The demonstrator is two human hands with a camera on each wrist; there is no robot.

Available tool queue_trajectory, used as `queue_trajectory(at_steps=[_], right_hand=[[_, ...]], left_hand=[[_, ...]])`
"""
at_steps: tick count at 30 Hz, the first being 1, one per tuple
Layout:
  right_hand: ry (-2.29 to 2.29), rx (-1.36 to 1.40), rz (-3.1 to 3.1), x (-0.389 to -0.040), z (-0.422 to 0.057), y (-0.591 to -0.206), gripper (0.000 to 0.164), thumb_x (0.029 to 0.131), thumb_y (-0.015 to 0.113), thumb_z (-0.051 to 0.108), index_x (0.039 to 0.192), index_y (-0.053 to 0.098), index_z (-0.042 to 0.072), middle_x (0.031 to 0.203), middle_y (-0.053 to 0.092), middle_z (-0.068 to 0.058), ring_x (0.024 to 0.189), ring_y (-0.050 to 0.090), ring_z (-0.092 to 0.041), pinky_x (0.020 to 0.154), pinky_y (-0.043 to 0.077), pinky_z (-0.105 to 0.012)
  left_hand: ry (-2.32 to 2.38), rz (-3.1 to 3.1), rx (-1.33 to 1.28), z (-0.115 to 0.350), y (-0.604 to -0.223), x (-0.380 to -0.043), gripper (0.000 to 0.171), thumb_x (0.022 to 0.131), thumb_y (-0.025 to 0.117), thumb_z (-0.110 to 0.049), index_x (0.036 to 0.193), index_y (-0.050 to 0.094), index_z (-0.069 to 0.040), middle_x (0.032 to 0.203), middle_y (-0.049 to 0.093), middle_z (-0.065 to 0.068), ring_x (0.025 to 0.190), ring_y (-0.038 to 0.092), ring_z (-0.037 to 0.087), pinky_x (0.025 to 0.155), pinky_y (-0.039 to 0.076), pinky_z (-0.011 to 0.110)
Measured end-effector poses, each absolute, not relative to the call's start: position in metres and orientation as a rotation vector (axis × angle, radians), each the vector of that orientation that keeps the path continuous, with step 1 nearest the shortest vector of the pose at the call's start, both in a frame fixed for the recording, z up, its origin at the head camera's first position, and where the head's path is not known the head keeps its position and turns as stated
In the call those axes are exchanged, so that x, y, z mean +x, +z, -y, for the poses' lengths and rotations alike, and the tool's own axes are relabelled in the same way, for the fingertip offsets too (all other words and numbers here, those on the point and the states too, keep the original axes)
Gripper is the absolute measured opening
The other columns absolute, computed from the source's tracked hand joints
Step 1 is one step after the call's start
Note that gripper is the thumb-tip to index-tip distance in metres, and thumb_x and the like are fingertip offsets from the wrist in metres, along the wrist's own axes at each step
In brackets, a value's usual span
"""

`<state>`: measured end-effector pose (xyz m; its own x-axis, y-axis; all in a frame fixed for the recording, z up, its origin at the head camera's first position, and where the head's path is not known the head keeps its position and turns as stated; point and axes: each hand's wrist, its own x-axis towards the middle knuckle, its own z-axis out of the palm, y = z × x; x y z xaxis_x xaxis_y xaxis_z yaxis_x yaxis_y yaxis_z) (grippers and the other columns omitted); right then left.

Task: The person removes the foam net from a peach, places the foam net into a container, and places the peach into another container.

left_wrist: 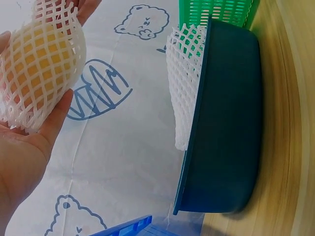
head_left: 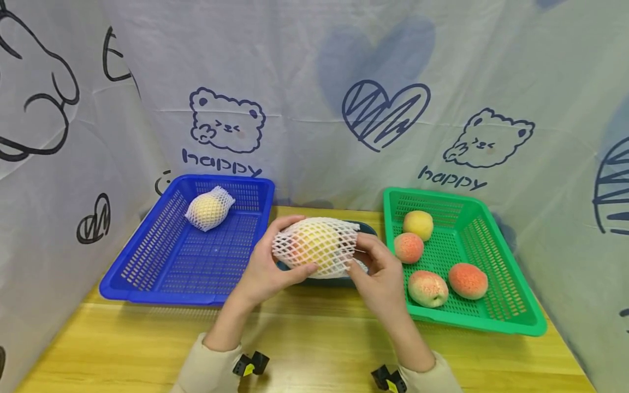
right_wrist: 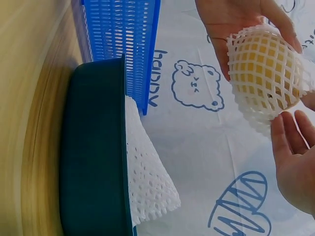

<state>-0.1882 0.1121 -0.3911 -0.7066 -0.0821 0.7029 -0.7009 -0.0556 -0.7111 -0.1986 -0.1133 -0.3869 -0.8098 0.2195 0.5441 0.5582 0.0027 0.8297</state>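
A yellow and pink peach (head_left: 316, 244) sits inside a white foam net sleeve (left_wrist: 42, 69), held up over a dark teal basin (right_wrist: 93, 152). My left hand (head_left: 267, 267) grips its left end, thumb at the front and fingers behind. At the other end, my right hand (head_left: 380, 273) pinches the open edge of the net between thumb and fingers. More white foam netting (left_wrist: 186, 88) sticks up over the basin's rim. In the head view the hands and the peach hide most of the basin.
On the left stands a blue basket (head_left: 211, 267) with one net-wrapped fruit (head_left: 210, 208) in it. A green basket (head_left: 472, 232) on the right holds several bare peaches (head_left: 468, 281). All stand on a wooden table (head_left: 304, 338) before a printed cloth (head_left: 304, 136).
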Motion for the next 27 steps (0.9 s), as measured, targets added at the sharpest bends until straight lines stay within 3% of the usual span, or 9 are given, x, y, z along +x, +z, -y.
queue_trajectory(at_steps=[10,16,22,27], right_hand=[[1.938,0.679,2.017,-0.1837,-0.1114,-0.3864,0.057,0.08,0.056,-0.023,0.137,0.053,-0.014,0.129,0.057,-0.028,0.11,0.064,-0.009,0.085,0.058,-0.02],[2.014,0.563,2.143,-0.1824,-0.1101,-0.3847,0.065,0.08,0.056,-0.018,0.143,0.051,-0.01,0.134,0.057,-0.028,0.114,0.063,-0.021,0.089,0.058,-0.024],[2.023,0.409,2.24,-0.1821,-0.1063,-0.3848,0.06,0.082,0.062,-0.016,0.141,0.053,-0.01,0.135,0.059,-0.028,0.119,0.062,-0.032,0.092,0.055,-0.02],[2.004,0.377,2.216,-0.1812,-0.1033,-0.3864,0.052,0.082,0.064,-0.016,0.133,0.056,-0.015,0.127,0.062,-0.032,0.11,0.065,-0.026,0.088,0.055,-0.02]], left_hand=[[-1.844,2.069,-0.843,0.1108,-0.3892,-0.1998,0.077,0.079,0.09,-0.016,0.146,0.052,-0.015,0.138,0.06,0.008,0.114,0.06,0.026,0.09,0.056,0.032],[-1.857,2.053,-0.88,0.1081,-0.3895,-0.199,0.077,0.079,0.092,-0.02,0.146,0.053,-0.016,0.139,0.059,0.007,0.115,0.06,0.026,0.091,0.056,0.033],[-1.921,1.995,-0.95,0.1044,-0.3911,-0.2003,0.072,0.083,0.09,-0.02,0.145,0.054,-0.012,0.142,0.055,0.009,0.118,0.06,0.028,0.089,0.059,0.035],[-1.936,1.973,-0.968,0.1036,-0.3911,-0.2007,0.067,0.085,0.088,-0.018,0.143,0.056,-0.009,0.145,0.053,0.009,0.124,0.057,0.028,0.091,0.059,0.034]])
